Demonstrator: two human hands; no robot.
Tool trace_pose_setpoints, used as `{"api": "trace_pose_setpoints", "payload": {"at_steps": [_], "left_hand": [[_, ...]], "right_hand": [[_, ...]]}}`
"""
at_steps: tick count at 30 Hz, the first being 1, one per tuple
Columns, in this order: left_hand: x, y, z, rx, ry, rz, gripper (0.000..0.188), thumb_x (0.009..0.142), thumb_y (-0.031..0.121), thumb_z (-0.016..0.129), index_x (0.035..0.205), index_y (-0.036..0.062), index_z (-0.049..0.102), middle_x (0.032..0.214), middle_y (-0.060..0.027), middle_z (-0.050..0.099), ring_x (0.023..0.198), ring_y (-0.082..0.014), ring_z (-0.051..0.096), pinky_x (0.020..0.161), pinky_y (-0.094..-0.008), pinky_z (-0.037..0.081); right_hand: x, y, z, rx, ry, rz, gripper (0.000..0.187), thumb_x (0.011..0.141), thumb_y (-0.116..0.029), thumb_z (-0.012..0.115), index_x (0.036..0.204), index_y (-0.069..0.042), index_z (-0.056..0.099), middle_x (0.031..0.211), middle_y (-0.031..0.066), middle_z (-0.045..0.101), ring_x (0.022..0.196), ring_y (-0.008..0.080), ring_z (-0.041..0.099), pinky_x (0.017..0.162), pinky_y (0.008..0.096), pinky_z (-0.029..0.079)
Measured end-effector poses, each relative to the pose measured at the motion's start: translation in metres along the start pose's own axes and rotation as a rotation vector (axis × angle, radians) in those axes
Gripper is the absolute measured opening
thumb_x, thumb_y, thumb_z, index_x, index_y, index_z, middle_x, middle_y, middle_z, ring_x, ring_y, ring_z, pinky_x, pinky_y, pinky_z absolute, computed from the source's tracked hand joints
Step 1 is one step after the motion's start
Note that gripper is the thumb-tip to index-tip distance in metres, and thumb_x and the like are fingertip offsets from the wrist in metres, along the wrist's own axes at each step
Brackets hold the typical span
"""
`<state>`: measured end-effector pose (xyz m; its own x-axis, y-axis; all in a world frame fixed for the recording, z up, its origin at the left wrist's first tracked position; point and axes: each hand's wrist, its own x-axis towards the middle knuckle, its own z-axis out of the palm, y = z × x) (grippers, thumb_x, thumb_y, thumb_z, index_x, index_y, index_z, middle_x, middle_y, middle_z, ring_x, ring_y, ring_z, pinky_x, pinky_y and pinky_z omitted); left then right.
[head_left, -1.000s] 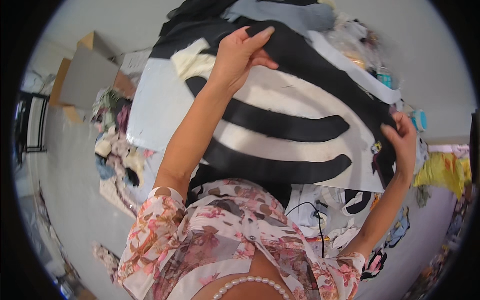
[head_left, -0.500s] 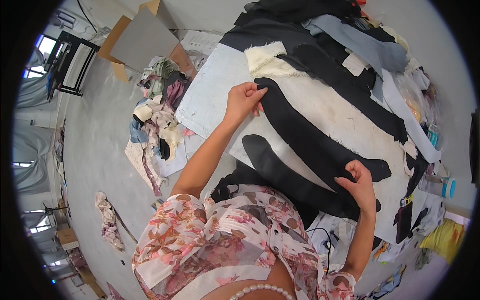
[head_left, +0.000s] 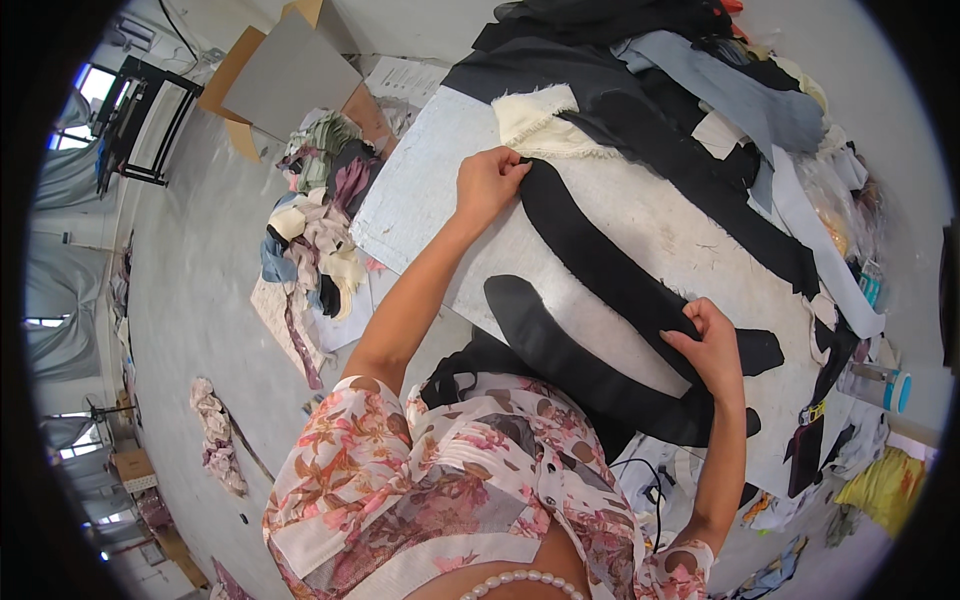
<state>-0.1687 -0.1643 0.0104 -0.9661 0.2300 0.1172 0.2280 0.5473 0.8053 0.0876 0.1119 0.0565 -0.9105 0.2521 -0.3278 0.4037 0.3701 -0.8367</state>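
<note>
A long, curved strip of black fabric [head_left: 600, 258] lies across the pale worktable [head_left: 405, 200]. My left hand [head_left: 490, 185] pinches its far left end between thumb and fingers. Farther along, my right hand [head_left: 705, 345] grips the strip's edges near its right end, with the last stretch showing beyond the wrist. Closer to my body, a second curved black piece [head_left: 570, 345] of similar shape rests over the table's front edge. Beyond the strip sits a cream fabric scrap [head_left: 537, 118] with frayed edges.
Dark fabric [head_left: 640, 110] is heaped along the far side, with a grey-blue piece [head_left: 740, 90] on top. A phone [head_left: 803, 458] and a clear cup [head_left: 880, 385] are at the right. Scraps [head_left: 320, 235] pile beside a cardboard box [head_left: 290, 80] at the left.
The strip now looks narrower and straighter between my hands. My right hand has moved slightly away from my body, and my left hand has shifted a little farther out.
</note>
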Motion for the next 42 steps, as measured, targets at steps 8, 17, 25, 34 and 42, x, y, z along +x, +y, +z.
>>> {"api": "trace_pose_setpoints", "payload": {"at_steps": [8, 17, 25, 34, 42], "left_hand": [[-0.012, 0.035, 0.007, 0.457, 0.104, 0.416, 0.031, 0.09, 0.021, 0.065, 0.119, 0.01, 0.065, 0.119, -0.014, 0.062, 0.107, -0.0285, 0.059, 0.089, -0.0407, 0.045], [-0.025, 0.018, 0.038, 0.586, -0.098, 0.469, 0.049, 0.1, 0.041, 0.044, 0.144, 0.0182, 0.047, 0.153, -0.0226, 0.029, 0.143, -0.0443, 0.021, 0.116, -0.0558, 0.015], [-0.044, 0.045, 0.047, 0.65, -0.1, 0.497, 0.052, 0.1, 0.044, 0.045, 0.145, 0.0186, 0.046, 0.155, -0.0213, 0.026, 0.144, -0.0435, 0.018, 0.115, -0.0598, 0.012], [-0.049, 0.055, 0.056, 0.698, -0.13, 0.584, 0.055, 0.097, 0.046, 0.051, 0.145, 0.0184, 0.046, 0.154, -0.0205, 0.03, 0.145, -0.0416, 0.021, 0.114, -0.0605, 0.014], [-0.068, 0.069, 0.08, 0.578, -0.293, 0.698, 0.054, 0.096, 0.041, 0.054, 0.144, 0.0184, 0.046, 0.153, -0.019, 0.033, 0.145, -0.0361, 0.024, 0.115, -0.06, 0.015]], "right_hand": [[0.002, -0.005, 0.003, -0.124, 0.019, -0.084, 0.033, 0.071, -0.006, 0.081, 0.091, -0.002, 0.054, 0.063, 0.0021, 0.042, 0.06, 0.0117, 0.037, 0.058, 0.0262, 0.038], [-0.008, -0.005, -0.013, -0.017, 0.076, -0.029, 0.03, 0.076, -0.002, 0.075, 0.1, -0.005, 0.058, 0.065, 0.0008, 0.053, 0.06, 0.0096, 0.047, 0.058, 0.0245, 0.04], [-0.006, 0.001, -0.007, -0.221, 0.172, -0.125, 0.034, 0.075, -0.008, 0.077, 0.104, -0.008, 0.059, 0.067, 0.006, 0.059, 0.058, 0.0198, 0.054, 0.06, 0.0305, 0.044], [-0.008, 0.01, -0.016, -0.29, 0.233, -0.116, 0.036, 0.075, -0.01, 0.076, 0.107, -0.01, 0.059, 0.069, 0.0058, 0.06, 0.061, 0.0217, 0.059, 0.061, 0.0333, 0.046], [-0.013, 0.009, -0.023, -0.338, 0.245, -0.071, 0.038, 0.075, -0.01, 0.077, 0.108, -0.012, 0.059, 0.071, 0.0056, 0.059, 0.065, 0.0237, 0.061, 0.062, 0.0347, 0.047]]}}
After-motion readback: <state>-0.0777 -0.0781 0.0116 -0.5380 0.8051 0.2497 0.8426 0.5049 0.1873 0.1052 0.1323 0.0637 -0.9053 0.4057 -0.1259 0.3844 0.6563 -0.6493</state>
